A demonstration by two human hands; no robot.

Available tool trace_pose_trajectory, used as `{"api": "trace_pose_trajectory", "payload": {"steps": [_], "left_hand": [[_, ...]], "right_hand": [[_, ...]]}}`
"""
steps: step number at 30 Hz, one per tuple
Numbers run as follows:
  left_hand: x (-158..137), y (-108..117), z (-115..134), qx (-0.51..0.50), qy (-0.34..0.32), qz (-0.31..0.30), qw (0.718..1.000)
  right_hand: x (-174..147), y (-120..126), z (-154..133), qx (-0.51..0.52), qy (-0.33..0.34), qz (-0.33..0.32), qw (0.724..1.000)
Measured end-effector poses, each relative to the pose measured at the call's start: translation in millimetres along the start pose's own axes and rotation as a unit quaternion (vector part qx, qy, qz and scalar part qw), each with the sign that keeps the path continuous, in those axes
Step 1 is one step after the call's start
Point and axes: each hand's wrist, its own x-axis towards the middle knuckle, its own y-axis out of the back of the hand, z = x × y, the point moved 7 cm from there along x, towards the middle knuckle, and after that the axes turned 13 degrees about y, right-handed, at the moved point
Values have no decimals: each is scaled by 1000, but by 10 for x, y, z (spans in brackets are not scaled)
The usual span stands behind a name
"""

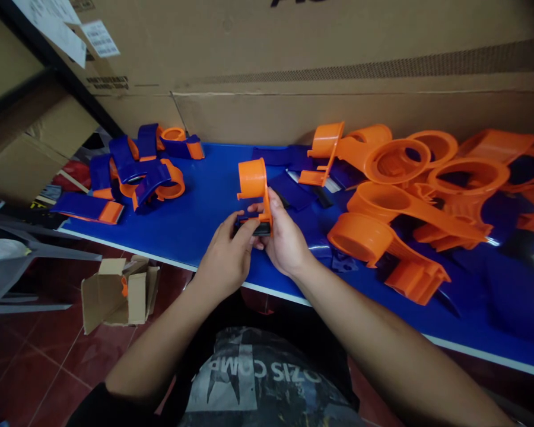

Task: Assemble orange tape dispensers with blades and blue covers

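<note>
Above the front edge of the blue table, an orange tape dispenser body (253,179) stands upright in my right hand (287,240), its round hub at the top. The fingers of that hand wrap round the lower part of the body. My left hand (226,255) is closed at the dispenser's lower end, its thumb pressing by a small black strip (262,229). A dark piece shows partly between the left fingers; what it is stays hidden. Closest to my right hand lie flat dark blue plastic pieces (296,193) and another orange dispenser body (324,145).
A heap of orange dispenser bodies (396,160) covers the right of the blue table (204,184). Several blue-and-orange dispensers (129,160) lie at the left. A large cardboard box (293,53) walls off the back. An open carton (111,296) and grey plastic stool (22,255) stand left.
</note>
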Motion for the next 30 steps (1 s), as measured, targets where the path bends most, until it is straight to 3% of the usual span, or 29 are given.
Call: {"api": "trace_pose_trajectory", "payload": {"steps": [11, 18, 24, 30], "left_hand": [[-43, 139, 28, -22, -34, 69, 997], [-82, 121, -109, -115, 25, 74, 990], [-61, 50, -194, -234, 56, 70, 968], [-45, 70, -164, -208, 56, 75, 974]], "right_hand": [[-1, -6, -73, 1, 18, -11, 1000], [-30, -57, -108, 25, 15, -66, 997], [-21, -47, -99, -12, 18, -69, 997], [-2, -59, -65, -16, -3, -61, 998]]}}
